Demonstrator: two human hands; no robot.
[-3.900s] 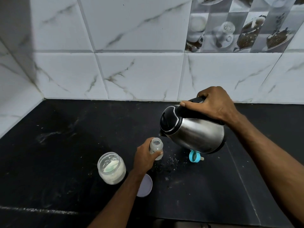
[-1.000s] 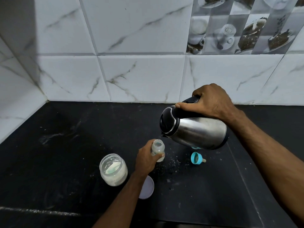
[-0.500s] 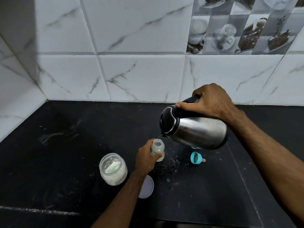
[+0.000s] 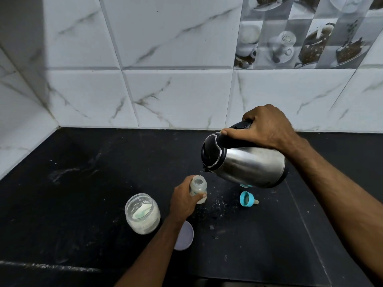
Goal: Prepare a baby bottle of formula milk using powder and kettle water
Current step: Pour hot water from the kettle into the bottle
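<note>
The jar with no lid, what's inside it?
The jar holds white powder, and something pale green, maybe a scoop, rests on top. How much of it is buried in the powder cannot be seen.

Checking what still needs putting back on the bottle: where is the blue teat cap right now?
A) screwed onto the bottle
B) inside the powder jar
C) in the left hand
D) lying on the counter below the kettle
D: the blue teat cap lies on the counter below the tilted kettle, apart from the open bottle.

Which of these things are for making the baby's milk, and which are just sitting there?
For the milk: kettle, baby bottle, powder jar, teal teat ring.
Just sitting: jar lid, spilled specks on the counter.
</note>
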